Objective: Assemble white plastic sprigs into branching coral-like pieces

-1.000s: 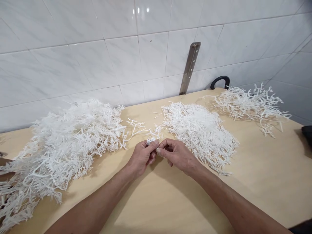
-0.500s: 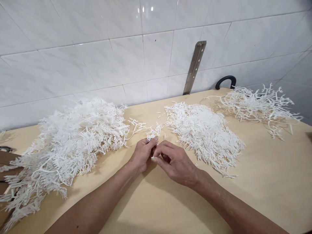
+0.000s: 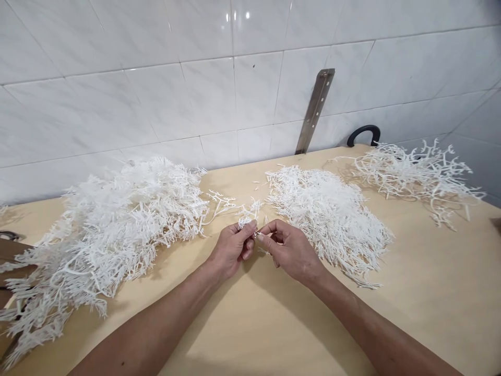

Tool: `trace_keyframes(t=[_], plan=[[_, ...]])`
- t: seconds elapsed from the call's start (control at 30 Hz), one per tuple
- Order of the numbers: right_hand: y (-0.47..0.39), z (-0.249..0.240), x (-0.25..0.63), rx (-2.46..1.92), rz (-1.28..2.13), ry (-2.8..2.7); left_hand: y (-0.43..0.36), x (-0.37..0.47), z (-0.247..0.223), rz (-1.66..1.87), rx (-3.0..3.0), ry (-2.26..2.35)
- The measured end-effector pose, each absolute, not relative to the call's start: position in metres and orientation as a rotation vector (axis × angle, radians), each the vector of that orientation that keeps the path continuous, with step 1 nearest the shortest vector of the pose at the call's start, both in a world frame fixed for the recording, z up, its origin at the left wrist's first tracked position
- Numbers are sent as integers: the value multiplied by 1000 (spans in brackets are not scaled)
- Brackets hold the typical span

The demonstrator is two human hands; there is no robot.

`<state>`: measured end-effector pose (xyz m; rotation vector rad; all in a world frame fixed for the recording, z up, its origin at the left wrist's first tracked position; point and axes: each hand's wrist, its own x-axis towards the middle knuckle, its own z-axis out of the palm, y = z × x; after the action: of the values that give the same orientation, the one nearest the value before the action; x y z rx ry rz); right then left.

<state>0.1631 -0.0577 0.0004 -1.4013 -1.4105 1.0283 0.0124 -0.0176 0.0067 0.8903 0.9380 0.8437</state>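
Observation:
Near the middle of the table, my left hand [image 3: 233, 246] is closed around a white branched plastic sprig [image 3: 246, 222], whose fine tips stick up past the thumb. My right hand [image 3: 287, 248] meets it from the right, thumb and forefinger pinching a small white tip at the sprig's lower end. Its other fingers are curled. Just beyond the hands lie bare, forked white stems [image 3: 219, 201]. A big heap of feathery white sprigs [image 3: 136, 219] spreads to the left, and a pile of short, thin white pieces [image 3: 329, 214] is close on the right.
Stripped white branching stems [image 3: 418, 169] lie tangled at the back right, beside a black curved handle [image 3: 364, 134]. Against the tiled wall [image 3: 207, 99] leans a metal strip with holes [image 3: 315, 112]. A brown box [image 3: 15, 261] stands at the left edge of the wooden table [image 3: 434, 277].
My right hand has shifted slightly right and up, its fingertips now at the sprig beside my left thumb. My left hand still grips the sprig. The view has tilted a little.

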Motion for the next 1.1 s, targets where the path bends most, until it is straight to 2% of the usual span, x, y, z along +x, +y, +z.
trace_keyframes(t=[0.3,0.6,0.77,0.87,0.97,1.1], plan=[[-55,1,165,-1348,1226,-1313,-17,12,3,850,943,949],[-61,1,162,-1346,874,-1500,-18,14,1,894,940,975],[-73,8,152,-1097,937,-1768,-17,15,2,894,851,997],[-70,9,159,-1142,927,-1800,-17,14,4,873,913,964],[-60,8,178,-1356,745,-1718,-17,13,5,869,949,971],[-48,10,211,-1581,252,-1633,-18,13,7,889,922,971]])
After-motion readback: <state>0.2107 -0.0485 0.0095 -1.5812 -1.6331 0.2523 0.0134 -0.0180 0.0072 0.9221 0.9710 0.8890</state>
